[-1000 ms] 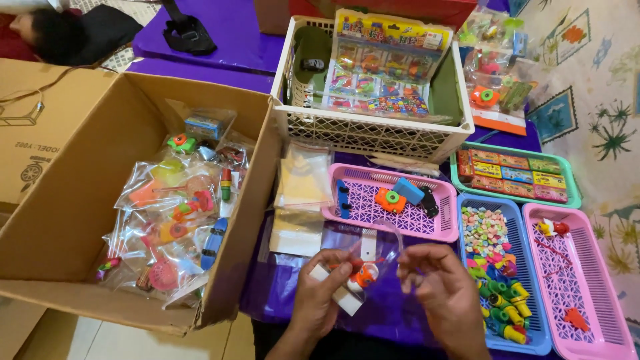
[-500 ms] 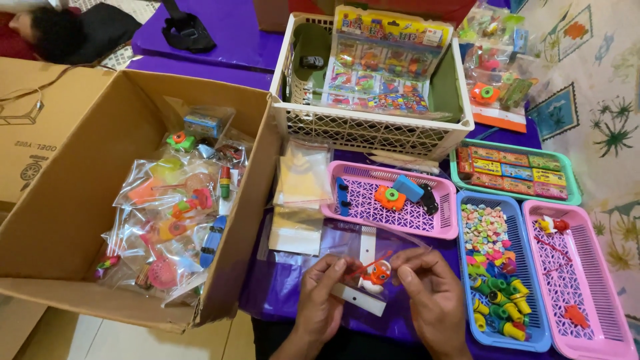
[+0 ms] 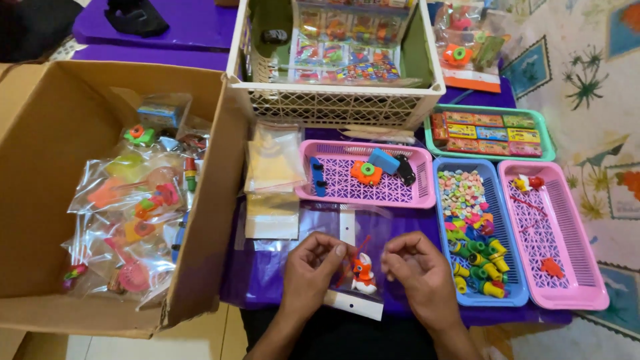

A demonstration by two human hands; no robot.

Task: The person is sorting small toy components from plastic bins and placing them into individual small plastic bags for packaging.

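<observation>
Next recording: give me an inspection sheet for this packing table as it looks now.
Surface: purple table, crowded.
Job's things: clear bag with an orange-and-white toy inside.
Clutter: cardboard box of bagged toys; white basket; pink tray; blue tray of small pieces; second pink tray; green tray; spare bags.
Grips: left hand and right hand both pinch the bag.
Cables: nothing seen.
Surroundings: patterned floor mat.
</observation>
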